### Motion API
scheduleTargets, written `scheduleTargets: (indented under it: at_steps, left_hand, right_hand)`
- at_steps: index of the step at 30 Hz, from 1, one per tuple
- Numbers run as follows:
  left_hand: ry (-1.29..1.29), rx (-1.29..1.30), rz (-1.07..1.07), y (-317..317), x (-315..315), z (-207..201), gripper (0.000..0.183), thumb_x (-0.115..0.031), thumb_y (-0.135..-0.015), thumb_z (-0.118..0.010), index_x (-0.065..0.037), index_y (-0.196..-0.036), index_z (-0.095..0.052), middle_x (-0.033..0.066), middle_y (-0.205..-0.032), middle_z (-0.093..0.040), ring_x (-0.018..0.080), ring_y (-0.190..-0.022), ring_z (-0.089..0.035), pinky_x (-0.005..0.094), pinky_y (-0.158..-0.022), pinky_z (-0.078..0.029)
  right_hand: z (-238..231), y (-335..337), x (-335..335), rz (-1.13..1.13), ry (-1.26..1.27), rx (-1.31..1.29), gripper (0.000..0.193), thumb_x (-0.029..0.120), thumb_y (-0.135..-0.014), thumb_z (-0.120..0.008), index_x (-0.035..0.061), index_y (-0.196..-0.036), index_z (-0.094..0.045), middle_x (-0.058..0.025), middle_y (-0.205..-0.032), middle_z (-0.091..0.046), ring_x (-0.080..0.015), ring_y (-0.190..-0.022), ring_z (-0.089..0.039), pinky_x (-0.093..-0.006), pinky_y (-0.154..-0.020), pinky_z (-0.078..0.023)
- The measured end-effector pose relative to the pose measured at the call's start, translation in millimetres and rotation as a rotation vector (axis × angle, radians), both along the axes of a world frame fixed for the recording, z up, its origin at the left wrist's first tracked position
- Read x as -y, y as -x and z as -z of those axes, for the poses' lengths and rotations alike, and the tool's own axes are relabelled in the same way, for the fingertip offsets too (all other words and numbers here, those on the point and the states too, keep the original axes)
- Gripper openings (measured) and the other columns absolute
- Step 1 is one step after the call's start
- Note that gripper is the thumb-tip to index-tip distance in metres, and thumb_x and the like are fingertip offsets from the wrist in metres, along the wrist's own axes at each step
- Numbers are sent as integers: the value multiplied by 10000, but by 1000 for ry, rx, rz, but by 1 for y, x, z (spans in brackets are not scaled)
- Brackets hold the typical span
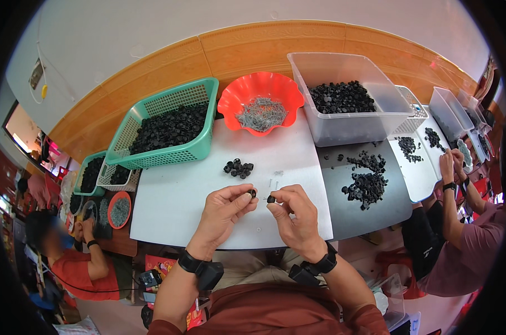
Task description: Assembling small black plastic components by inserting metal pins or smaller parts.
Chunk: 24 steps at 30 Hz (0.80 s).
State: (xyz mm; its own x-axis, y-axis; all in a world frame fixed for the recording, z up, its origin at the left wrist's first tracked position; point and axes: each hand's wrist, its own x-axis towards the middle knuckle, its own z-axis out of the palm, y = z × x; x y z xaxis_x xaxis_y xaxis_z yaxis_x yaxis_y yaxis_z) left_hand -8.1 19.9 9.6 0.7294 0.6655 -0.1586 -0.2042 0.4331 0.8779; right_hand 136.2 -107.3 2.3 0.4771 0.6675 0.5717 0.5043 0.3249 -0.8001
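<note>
As both seem tiny, a round black cap (253,193) is pinched in the almost-closed left hand (221,210), a black piece (271,199) likewise in the right hand (295,216), near the bench's front edge (200,247).

Basket (200,151) left of bowl (229,103), pins (261,115) in bowl, bin (353,128) right of bowl, cap cluster (238,168) before bowl

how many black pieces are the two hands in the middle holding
2: one black piece between the left hand's fingertips, and another black piece between the right hand's. More could be hidden behind the fingers.
</note>
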Motion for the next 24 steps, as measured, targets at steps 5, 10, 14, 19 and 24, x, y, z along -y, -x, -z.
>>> scheduleTargets:
  at_steps: [5, 10, 14, 19, 24]
  left_hand:
    - [126, 86, 52, 3, 2, 6, 245, -23, -972, -648, 33, -1210, -662, 130, -1130, -708, 190, -990, -713, 291, -900, -612]
    - [172, 88, 71, 4, 0, 7, 256, -31, -975, -646, 29, -1224, -654, 134, -1140, -708, 184, -988, -714, 276, -890, -617]
    - [199, 103, 83, 5, 0, 6, 259, -44, -978, -647, 37, -1224, -652, 135, -1136, -710, 183, -986, -715, 271, -886, -618]
    - [222, 107, 98, 6, 1, 9, 263, -50, -982, -642, 40, -1229, -648, 134, -1124, -713, 179, -975, -717, 268, -876, -622]
    - [217, 122, 126, 7, 1, 8, 259, -57, -987, -639, 37, -1227, -649, 130, -1104, -718, 174, -953, -721, 267, -860, -626]
  right_hand:
    - [-2, 1, 1, -26, 3, 11, 223, -4, -877, -740, 8, -1083, -656, -103, -986, -625, -148, -741, -596, -254, -608, -497]
    - [-1, 1, 0, -25, -8, 21, 230, -2, -869, -748, 12, -1081, -660, -104, -985, -627, -143, -725, -595, -252, -602, -494]
    - [-1, 1, 0, -30, 1, 30, 227, -2, -864, -755, 9, -1072, -664, -102, -986, -631, -138, -696, -591, -252, -594, -492]
    - [-1, 1, -2, -37, -28, 38, 207, 17, -876, -756, 5, -1054, -650, -118, -974, -630, -203, -664, -620, -304, -560, -501]
    - [1, 0, -1, -54, -15, 31, 222, 13, -862, -767, 2, -1062, -671, -100, -996, -638, -141, -696, -602, -260, -589, -498]
